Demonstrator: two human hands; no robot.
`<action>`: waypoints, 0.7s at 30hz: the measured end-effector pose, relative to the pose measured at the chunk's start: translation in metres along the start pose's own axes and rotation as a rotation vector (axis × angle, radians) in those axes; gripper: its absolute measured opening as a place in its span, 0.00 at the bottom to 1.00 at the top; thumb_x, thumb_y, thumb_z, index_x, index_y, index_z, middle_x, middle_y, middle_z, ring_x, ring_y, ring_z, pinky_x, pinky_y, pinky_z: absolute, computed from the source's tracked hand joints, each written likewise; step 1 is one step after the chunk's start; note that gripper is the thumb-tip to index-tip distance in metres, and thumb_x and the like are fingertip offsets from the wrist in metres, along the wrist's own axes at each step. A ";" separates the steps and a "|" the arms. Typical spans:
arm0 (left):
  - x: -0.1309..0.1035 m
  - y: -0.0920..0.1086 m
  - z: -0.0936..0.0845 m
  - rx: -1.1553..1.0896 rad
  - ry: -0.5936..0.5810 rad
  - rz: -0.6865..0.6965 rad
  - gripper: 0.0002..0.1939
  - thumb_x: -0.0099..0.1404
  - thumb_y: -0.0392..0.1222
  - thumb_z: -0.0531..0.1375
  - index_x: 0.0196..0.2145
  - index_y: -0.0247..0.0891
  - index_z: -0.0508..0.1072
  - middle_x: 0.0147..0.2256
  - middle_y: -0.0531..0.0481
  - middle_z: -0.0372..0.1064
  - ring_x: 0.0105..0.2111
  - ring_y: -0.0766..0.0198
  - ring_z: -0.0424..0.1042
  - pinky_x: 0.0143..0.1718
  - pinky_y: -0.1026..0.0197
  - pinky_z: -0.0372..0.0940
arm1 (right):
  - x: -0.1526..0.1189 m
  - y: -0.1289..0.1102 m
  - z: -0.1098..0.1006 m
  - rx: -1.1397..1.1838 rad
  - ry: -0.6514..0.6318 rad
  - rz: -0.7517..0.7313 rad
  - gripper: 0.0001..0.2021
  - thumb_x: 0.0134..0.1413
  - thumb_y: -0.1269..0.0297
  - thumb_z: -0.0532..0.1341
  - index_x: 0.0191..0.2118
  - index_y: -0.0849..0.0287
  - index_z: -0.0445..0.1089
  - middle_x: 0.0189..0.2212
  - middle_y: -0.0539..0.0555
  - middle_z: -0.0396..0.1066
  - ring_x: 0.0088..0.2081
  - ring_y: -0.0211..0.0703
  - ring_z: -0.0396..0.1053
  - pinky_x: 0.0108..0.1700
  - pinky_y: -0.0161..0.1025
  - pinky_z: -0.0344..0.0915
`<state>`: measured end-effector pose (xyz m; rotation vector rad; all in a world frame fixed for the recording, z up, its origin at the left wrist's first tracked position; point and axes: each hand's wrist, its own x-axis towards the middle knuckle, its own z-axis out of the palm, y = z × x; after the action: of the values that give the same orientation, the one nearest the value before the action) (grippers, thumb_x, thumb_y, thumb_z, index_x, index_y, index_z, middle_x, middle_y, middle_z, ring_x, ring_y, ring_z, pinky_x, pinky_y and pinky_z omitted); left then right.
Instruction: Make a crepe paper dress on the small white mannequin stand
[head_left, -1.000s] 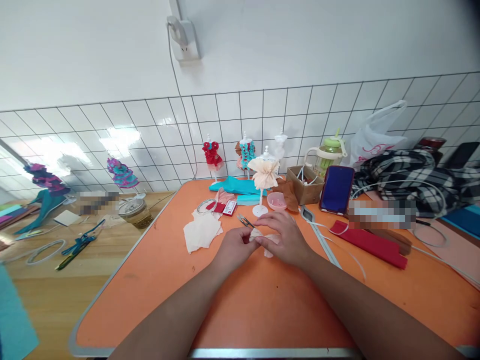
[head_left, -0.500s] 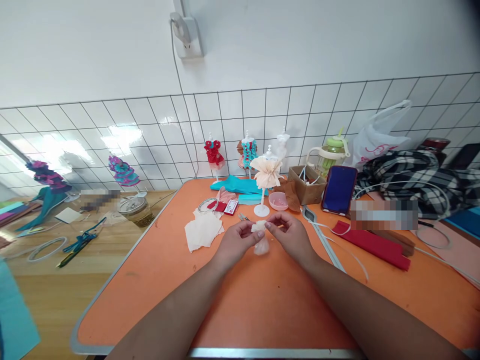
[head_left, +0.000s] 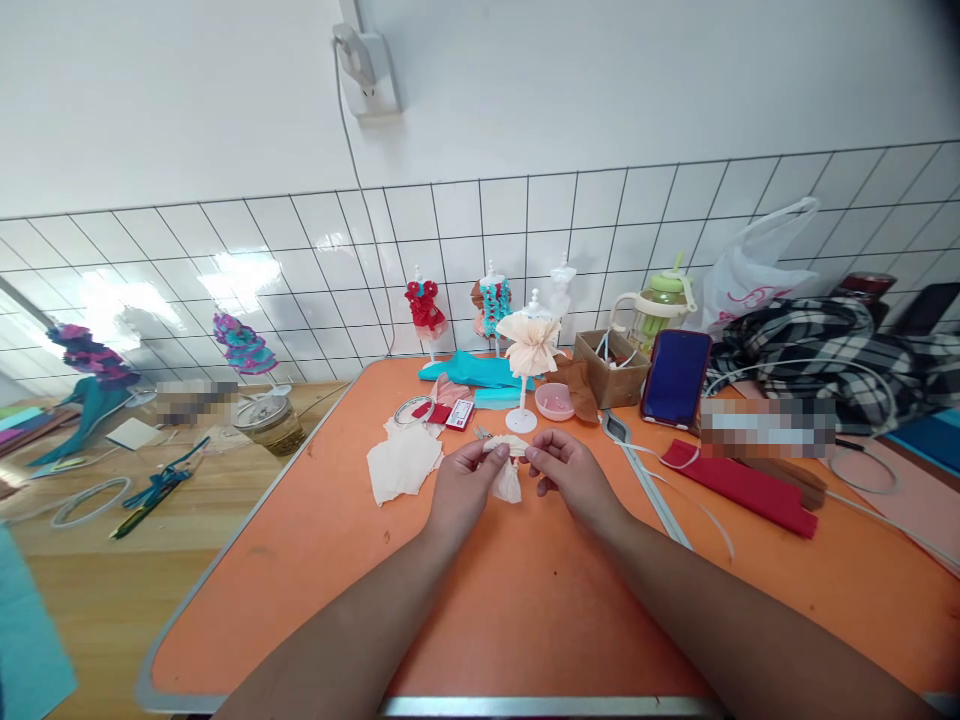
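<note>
My left hand [head_left: 466, 482] pinches a gathered piece of cream crepe paper [head_left: 508, 486] between thumb and fingers, its lower part flaring downward above the table. At the right end of that piece, my right hand [head_left: 568, 470] has thumb and forefinger closed on its edge, the other fingers curled. Just beyond my hands stands a small white mannequin stand [head_left: 521, 420] wearing a ruffled cream paper dress [head_left: 531, 345]. Loose cream paper sheets [head_left: 403, 465] lie left of my left hand, with a roll of tape [head_left: 414, 410] at their far edge.
Behind are mannequins in a red dress [head_left: 424, 308] and a turquoise one [head_left: 495, 305]. A pink bowl [head_left: 554, 402], cardboard box [head_left: 611, 372], phone [head_left: 677, 378] and folded red paper [head_left: 739, 490] are to the right. Turquoise paper [head_left: 469, 369] lies at the back; a jar [head_left: 270, 422] stands left.
The crepe paper has shifted slightly left and turned, so its gathered top lies longer across my fingers. My right fingers have moved from its middle to its right end.
</note>
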<state>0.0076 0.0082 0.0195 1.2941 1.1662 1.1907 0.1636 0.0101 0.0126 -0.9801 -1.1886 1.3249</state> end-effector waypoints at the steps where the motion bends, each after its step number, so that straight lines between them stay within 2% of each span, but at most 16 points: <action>1: 0.000 0.000 0.000 0.004 -0.005 0.002 0.18 0.57 0.54 0.62 0.34 0.35 0.77 0.27 0.51 0.71 0.25 0.67 0.63 0.27 0.66 0.58 | -0.001 -0.001 0.000 -0.004 -0.013 -0.030 0.12 0.47 0.56 0.64 0.32 0.58 0.65 0.31 0.51 0.67 0.30 0.37 0.64 0.25 0.31 0.63; 2: 0.000 0.000 -0.001 -0.018 -0.025 -0.003 0.18 0.57 0.54 0.61 0.34 0.35 0.77 0.26 0.51 0.70 0.25 0.67 0.63 0.28 0.66 0.58 | -0.001 -0.003 0.000 -0.013 -0.038 -0.065 0.13 0.47 0.57 0.64 0.36 0.57 0.66 0.35 0.52 0.69 0.32 0.37 0.65 0.26 0.32 0.65; 4: 0.001 -0.001 -0.001 -0.104 -0.100 -0.037 0.20 0.58 0.55 0.61 0.36 0.35 0.77 0.26 0.51 0.70 0.25 0.67 0.64 0.29 0.65 0.60 | -0.002 -0.005 0.000 -0.050 -0.090 -0.127 0.20 0.46 0.60 0.64 0.47 0.54 0.65 0.44 0.55 0.69 0.36 0.39 0.66 0.30 0.35 0.67; 6: 0.001 -0.002 -0.001 -0.168 -0.148 -0.068 0.21 0.58 0.56 0.60 0.39 0.35 0.76 0.28 0.50 0.70 0.26 0.66 0.66 0.31 0.64 0.61 | -0.002 -0.006 -0.001 -0.131 -0.112 -0.153 0.23 0.46 0.62 0.63 0.51 0.52 0.65 0.47 0.55 0.69 0.38 0.41 0.66 0.31 0.36 0.68; 10: 0.002 -0.005 0.000 -0.151 -0.118 -0.060 0.21 0.57 0.56 0.61 0.38 0.35 0.77 0.27 0.51 0.70 0.26 0.67 0.65 0.31 0.64 0.61 | -0.001 -0.004 0.000 -0.257 -0.056 -0.167 0.11 0.46 0.61 0.63 0.38 0.57 0.73 0.42 0.55 0.71 0.36 0.41 0.66 0.28 0.35 0.67; 15: 0.003 -0.004 0.000 -0.148 -0.040 -0.036 0.20 0.58 0.56 0.60 0.37 0.34 0.76 0.27 0.51 0.71 0.26 0.68 0.66 0.30 0.65 0.62 | 0.000 -0.002 0.001 -0.257 0.019 -0.150 0.12 0.44 0.56 0.65 0.32 0.59 0.71 0.34 0.54 0.71 0.32 0.40 0.66 0.24 0.33 0.65; 18: 0.001 0.001 0.001 -0.230 -0.079 -0.024 0.20 0.58 0.54 0.62 0.40 0.35 0.73 0.32 0.49 0.72 0.29 0.66 0.68 0.32 0.64 0.63 | 0.001 -0.001 -0.002 -0.321 0.037 -0.137 0.13 0.44 0.54 0.65 0.30 0.59 0.70 0.29 0.52 0.69 0.28 0.38 0.65 0.22 0.32 0.61; 21: -0.002 0.006 0.004 -0.249 -0.106 -0.001 0.19 0.53 0.48 0.66 0.40 0.36 0.71 0.33 0.49 0.72 0.33 0.64 0.70 0.34 0.64 0.64 | 0.001 -0.002 -0.004 -0.354 0.042 -0.102 0.14 0.46 0.52 0.64 0.30 0.58 0.68 0.22 0.48 0.66 0.23 0.36 0.62 0.20 0.31 0.58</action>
<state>0.0112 0.0056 0.0248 1.1524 0.9100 1.2101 0.1675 0.0115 0.0139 -1.1741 -1.4518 1.0280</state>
